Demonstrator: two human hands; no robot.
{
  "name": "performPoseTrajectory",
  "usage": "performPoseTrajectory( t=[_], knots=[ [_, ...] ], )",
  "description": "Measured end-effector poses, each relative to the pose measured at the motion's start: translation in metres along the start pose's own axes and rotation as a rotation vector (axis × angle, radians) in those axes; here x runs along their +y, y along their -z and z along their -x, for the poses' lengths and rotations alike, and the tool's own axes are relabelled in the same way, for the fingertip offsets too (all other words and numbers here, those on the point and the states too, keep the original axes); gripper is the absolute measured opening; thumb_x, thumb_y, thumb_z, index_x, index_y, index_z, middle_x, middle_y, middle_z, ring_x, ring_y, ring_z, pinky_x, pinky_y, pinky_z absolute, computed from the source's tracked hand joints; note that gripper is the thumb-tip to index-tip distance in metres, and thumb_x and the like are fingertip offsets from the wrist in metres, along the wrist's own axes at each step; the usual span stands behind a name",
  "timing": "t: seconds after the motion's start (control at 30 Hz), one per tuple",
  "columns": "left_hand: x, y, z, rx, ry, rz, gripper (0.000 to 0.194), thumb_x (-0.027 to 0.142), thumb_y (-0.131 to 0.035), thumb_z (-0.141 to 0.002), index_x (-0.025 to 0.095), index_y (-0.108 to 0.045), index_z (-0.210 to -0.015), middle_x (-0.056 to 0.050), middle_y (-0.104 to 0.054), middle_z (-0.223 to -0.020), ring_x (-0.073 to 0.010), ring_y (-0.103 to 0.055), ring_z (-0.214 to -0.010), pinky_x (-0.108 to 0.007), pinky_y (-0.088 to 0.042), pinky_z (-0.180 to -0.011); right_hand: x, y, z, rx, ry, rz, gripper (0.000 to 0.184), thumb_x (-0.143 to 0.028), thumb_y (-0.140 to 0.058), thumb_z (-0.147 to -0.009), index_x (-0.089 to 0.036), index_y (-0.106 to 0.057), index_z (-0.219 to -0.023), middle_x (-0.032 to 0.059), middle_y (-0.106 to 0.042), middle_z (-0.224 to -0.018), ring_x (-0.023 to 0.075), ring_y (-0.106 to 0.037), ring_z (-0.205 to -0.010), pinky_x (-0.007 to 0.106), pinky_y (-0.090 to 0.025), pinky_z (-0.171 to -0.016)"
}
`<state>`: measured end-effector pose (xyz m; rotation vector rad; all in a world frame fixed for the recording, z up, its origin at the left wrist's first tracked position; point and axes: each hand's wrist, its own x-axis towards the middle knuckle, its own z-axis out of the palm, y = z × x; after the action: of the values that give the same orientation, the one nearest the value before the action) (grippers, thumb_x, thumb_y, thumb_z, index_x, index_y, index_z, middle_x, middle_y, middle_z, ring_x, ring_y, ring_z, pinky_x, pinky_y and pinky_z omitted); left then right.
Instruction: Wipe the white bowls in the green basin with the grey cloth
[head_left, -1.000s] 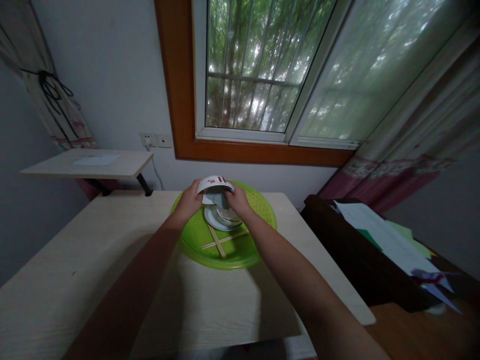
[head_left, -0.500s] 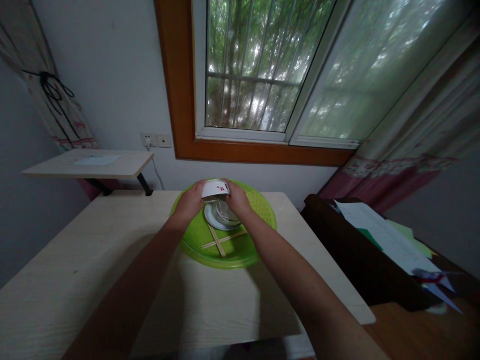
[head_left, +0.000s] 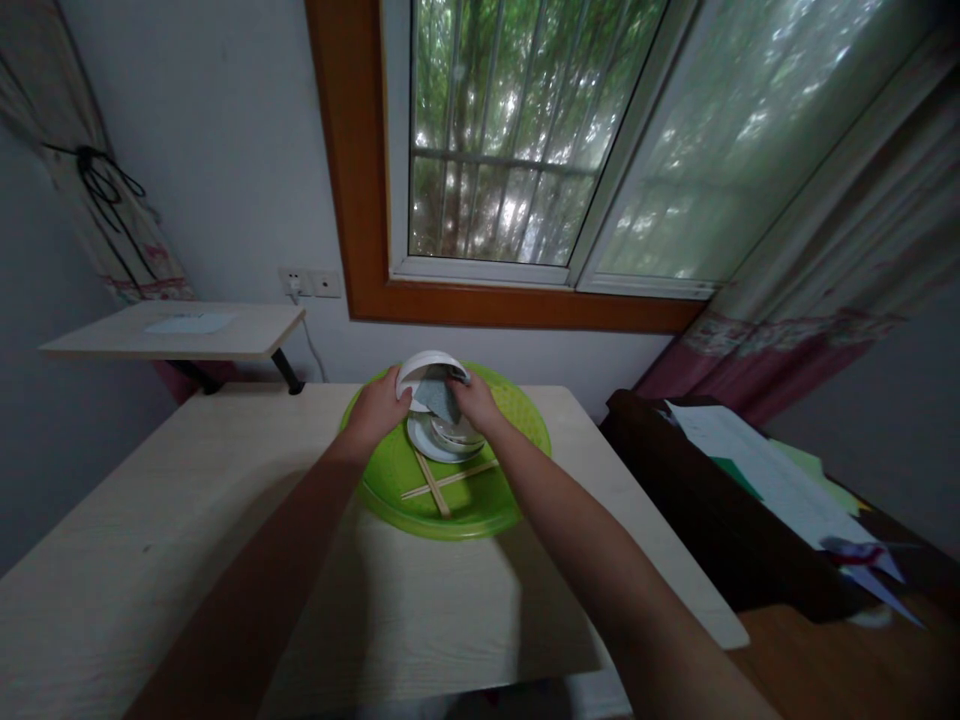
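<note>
A white bowl (head_left: pixel 409 376) is held tilted over the green basin (head_left: pixel 382 490), its inner side turned toward me. My left hand (head_left: pixel 378 408) grips the bowl's left rim, fingers closed round it. My right hand (head_left: pixel 474 402) is closed at the bowl's right side, on a grey cloth (head_left: pixel 437 400) that hangs inside the bowl and over its lower edge. Below it, inside the basin, a small stack of bowls (head_left: pixel 459 436) rests on a white plate (head_left: pixel 427 446). Two pairs of chopsticks (head_left: pixel 430 480) lie crossed in front of the plate.
The basin stands on a pale wooden table (head_left: pixel 225 560) near the wall. A small raised shelf (head_left: pixel 112 338) with a sheet of paper (head_left: pixel 191 323) is at the back left. At right, a dark piece of furniture (head_left: pixel 675 490) carries papers (head_left: pixel 750 460). The window (head_left: pixel 517 140) is behind.
The bowl has turned so that its inside faces me instead of its flowered outside. The grey cloth now shows in it, under my right hand. The view has barely shifted.
</note>
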<state>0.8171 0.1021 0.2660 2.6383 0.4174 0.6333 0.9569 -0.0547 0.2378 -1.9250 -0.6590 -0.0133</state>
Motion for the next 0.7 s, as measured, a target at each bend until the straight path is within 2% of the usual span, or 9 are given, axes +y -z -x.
performPoseTrajectory(
  t=[0.13,0.3,0.53,0.7],
  knots=[
    [0.001,0.004,0.001,0.009,0.015,0.002,0.034,0.023,-0.049,-0.099,0.016,-0.058,-0.131,-0.016,-0.075,-0.117,-0.0276,-0.072,-0.11,-0.035,-0.053,-0.095,0.0,-0.001,0.001,0.009,0.051,0.06,0.029,-0.021,-0.058,-0.09,-0.02,-0.075,-0.113,0.0059,-0.078,-0.11,0.0236,-0.071,-0.101,0.038,-0.055,-0.094],
    [0.004,0.007,0.006,0.035,-0.107,-0.054,0.054,0.009,-0.052,-0.09,0.019,-0.052,-0.143,-0.015,-0.071,-0.13,-0.0283,-0.069,-0.118,-0.038,-0.052,-0.101,-0.006,0.003,0.006,0.013,0.135,0.11,0.044,-0.009,-0.054,-0.084,-0.018,-0.072,-0.123,0.01,-0.076,-0.124,0.0245,-0.068,-0.117,0.04,-0.052,-0.105],
    [0.009,0.011,0.01,0.059,-0.244,-0.088,0.071,0.001,-0.052,-0.084,0.018,-0.045,-0.152,-0.014,-0.057,-0.152,-0.0295,-0.059,-0.135,-0.041,-0.047,-0.114,-0.012,0.008,0.011,0.0,0.229,0.176,0.056,-0.002,-0.052,-0.076,-0.015,-0.07,-0.128,0.0108,-0.076,-0.124,0.0238,-0.069,-0.116,0.037,-0.052,-0.105],
    [0.007,0.011,0.01,0.078,-0.243,-0.019,0.069,0.003,-0.054,-0.084,0.019,-0.046,-0.151,-0.013,-0.057,-0.152,-0.0271,-0.057,-0.137,-0.04,-0.044,-0.117,-0.012,0.007,0.012,0.001,0.172,0.152,0.053,-0.005,-0.051,-0.08,-0.018,-0.072,-0.126,0.009,-0.077,-0.123,0.0235,-0.07,-0.115,0.038,-0.052,-0.105]
  ],
)
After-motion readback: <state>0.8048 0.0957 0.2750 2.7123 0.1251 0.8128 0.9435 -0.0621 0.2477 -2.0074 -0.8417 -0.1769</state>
